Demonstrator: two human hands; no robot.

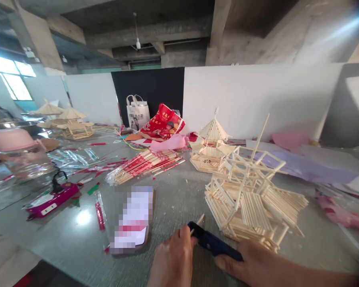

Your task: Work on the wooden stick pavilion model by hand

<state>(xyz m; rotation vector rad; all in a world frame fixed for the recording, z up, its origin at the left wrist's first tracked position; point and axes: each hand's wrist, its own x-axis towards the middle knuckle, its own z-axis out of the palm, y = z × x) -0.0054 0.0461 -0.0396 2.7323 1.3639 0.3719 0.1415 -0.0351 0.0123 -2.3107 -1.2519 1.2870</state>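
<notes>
My left hand (pixel 173 259) pinches a short wooden stick (pixel 198 221) at the bottom centre of the view. My right hand (pixel 251 261) grips a dark blue tool (pixel 212 242) whose tip meets that stick. Just beyond both hands stands a half-built model of pale wooden sticks (pixel 251 199), with one long stick poking up at an angle. A finished small stick pavilion (pixel 211 147) stands behind it.
A bundle of red-wrapped chopsticks (pixel 146 163) lies mid-table. A phone (pixel 133 219) lies left of my hands, a magenta glue gun (pixel 52 199) further left. A pink-lidded jar (pixel 19 153), more stick pavilions (pixel 68 123) and bags (pixel 161 123) lie at the back.
</notes>
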